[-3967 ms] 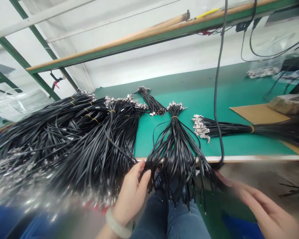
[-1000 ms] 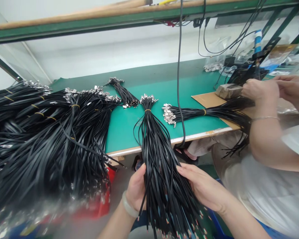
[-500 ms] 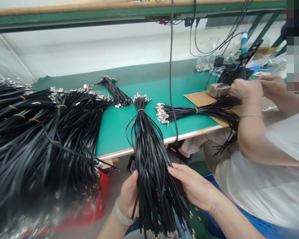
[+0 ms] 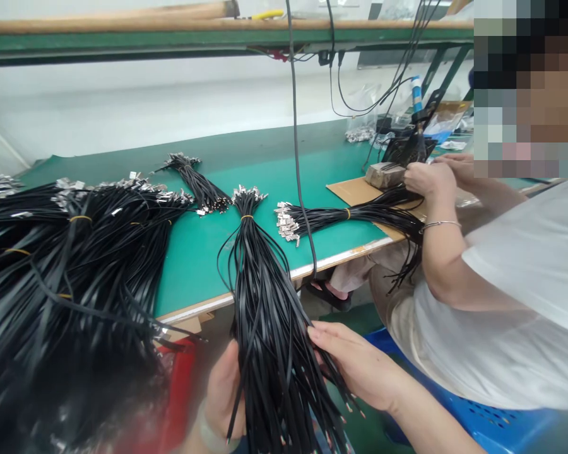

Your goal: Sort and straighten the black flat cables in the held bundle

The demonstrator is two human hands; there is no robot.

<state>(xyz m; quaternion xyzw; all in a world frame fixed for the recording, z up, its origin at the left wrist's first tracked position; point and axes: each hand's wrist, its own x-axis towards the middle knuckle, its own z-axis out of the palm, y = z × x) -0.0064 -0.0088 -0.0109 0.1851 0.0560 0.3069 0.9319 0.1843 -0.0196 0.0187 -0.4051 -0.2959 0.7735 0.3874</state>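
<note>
A bundle of black cables [image 4: 269, 302], tied near its top with a yellow band, hangs over the table's front edge. Its metal connector ends [image 4: 248, 195] rest on the green mat, and stripped wire ends dangle at the bottom. My left hand [image 4: 224, 384] is closed around the left side of the cables, its fingertips hidden behind them. On the right side, my right hand [image 4: 355, 359] grips several outer strands between thumb and fingers, holding them slightly apart from the rest.
Piled cable bundles [image 4: 89, 265] fill the left side above a red bin [image 4: 177, 384]. A small bundle [image 4: 196, 183] and another tied bundle [image 4: 345, 214] lie on the mat [image 4: 189, 265]. A co-worker's hands [image 4: 428, 176] work at right near a stone block [image 4: 383, 174]. A cord [image 4: 294, 126] hangs down in front.
The view has turned right, so the scene sits further left. Both my hands stay on the cable bundle, and strands at its right side are spread a little further out.
</note>
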